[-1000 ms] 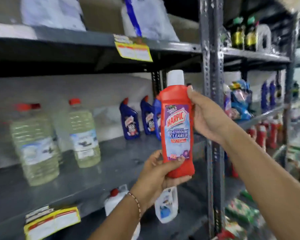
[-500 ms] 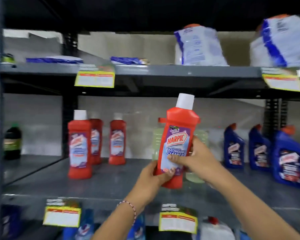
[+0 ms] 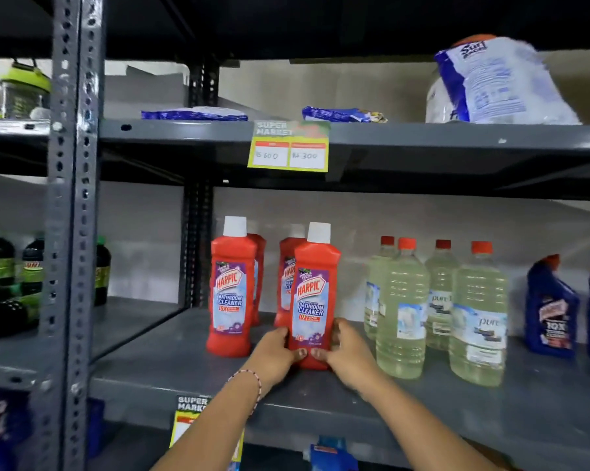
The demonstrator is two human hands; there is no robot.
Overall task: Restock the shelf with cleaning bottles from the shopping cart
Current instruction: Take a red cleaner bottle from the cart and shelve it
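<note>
A red Harpic bathroom cleaner bottle [image 3: 314, 294] with a white cap stands upright on the grey middle shelf [image 3: 171, 365]. My left hand [image 3: 275, 351] grips its base from the left and my right hand [image 3: 348, 348] from the right, thumbs on the front. Another red Harpic bottle [image 3: 231, 287] stands to its left, and two more red bottles [image 3: 286, 277] stand behind. The shopping cart is out of view.
Several clear bottles of pale liquid [image 3: 402, 311] stand right of my hands, then blue cleaner bottles [image 3: 552, 311]. A perforated grey upright [image 3: 72, 232] stands at left, with dark green bottles [image 3: 1, 266] beyond. Detergent bags [image 3: 497, 79] lie on the upper shelf.
The view swung left along the shelf. Both hands carried the red bottle down from mid-air onto the middle shelf, beside the other red bottles, and shifted to its base.
</note>
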